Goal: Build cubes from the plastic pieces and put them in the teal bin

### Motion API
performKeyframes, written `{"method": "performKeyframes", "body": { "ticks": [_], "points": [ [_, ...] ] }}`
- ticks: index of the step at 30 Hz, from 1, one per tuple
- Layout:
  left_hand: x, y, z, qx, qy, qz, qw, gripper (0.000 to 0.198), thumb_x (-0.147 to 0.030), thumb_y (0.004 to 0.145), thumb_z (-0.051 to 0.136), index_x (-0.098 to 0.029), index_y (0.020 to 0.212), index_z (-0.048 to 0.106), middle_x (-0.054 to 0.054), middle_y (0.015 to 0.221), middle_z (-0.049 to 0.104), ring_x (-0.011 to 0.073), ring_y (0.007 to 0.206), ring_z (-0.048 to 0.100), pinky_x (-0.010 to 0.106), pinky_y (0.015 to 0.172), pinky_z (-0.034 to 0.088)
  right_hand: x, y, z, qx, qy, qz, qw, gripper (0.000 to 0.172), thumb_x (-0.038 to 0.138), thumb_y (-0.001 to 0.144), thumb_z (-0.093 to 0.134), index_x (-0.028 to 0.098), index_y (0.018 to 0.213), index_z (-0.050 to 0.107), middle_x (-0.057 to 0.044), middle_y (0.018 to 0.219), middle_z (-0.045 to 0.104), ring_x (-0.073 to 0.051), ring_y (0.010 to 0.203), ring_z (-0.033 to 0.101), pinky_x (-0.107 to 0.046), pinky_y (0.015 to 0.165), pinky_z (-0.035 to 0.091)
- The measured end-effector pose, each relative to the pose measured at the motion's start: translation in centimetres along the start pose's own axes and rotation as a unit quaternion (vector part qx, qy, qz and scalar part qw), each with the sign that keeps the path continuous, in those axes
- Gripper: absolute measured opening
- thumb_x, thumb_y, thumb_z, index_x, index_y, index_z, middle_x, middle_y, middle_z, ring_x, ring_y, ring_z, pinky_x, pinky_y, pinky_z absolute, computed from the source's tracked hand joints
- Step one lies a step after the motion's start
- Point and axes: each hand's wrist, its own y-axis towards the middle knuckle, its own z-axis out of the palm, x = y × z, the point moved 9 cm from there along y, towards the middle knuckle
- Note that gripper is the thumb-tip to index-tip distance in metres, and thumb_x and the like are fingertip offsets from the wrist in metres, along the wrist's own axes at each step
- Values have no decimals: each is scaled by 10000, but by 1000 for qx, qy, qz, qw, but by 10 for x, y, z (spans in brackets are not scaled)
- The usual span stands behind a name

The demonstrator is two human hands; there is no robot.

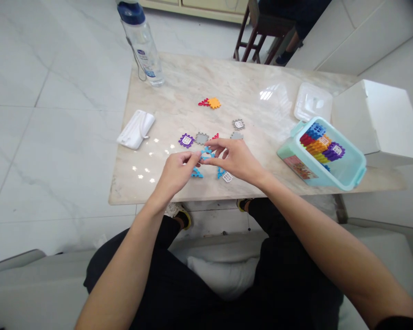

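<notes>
Both hands meet over the near part of the marble table. My left hand pinches the left edge of a light blue toothed piece, and my right hand grips the same piece from the right. Under and beside the hands lie a blue triangular piece, another blue piece and a white-windowed piece. Behind them are a purple piece, a grey piece, a red piece partly hidden by my right hand, and a second grey piece.
Farther back lie a grey windowed piece and joined red and orange pieces. A teal tub of coloured pieces, a clear lid and a white box stand right; a bottle and white packet are left.
</notes>
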Motion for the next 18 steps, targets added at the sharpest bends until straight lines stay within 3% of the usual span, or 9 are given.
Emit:
{"method": "performKeyframes", "body": {
  "ticks": [5,13,18],
  "points": [
    [-5,-6,-16,-30,7,-7,1000,489,-603,992,606,-199,821,822,84,901,851,249,862,759,332,815,581,11,3,10,1,-117,-24,993,290,383,977,839,214,1213,838,-81,1153,850,-227,963,774,-350,903,582],
    [-2,-11,-42,-72,37,-7,997,456,-558,1016,586,-210,851,829,70,887,846,245,852,765,335,843,555,9,8,17,-28,-57,15,998,135,297,1000,810,224,1086,884,-58,1061,874,-207,881,800,-325,860,611],
    [0,-20,-51,-82,204,-15,975,506,-564,1072,487,-237,891,827,98,949,848,290,911,767,365,834,538,8,3,23,-10,-120,45,992,151,304,995,798,220,1091,878,-58,1027,872,-222,907,806,-334,874,604]
  ]
}}
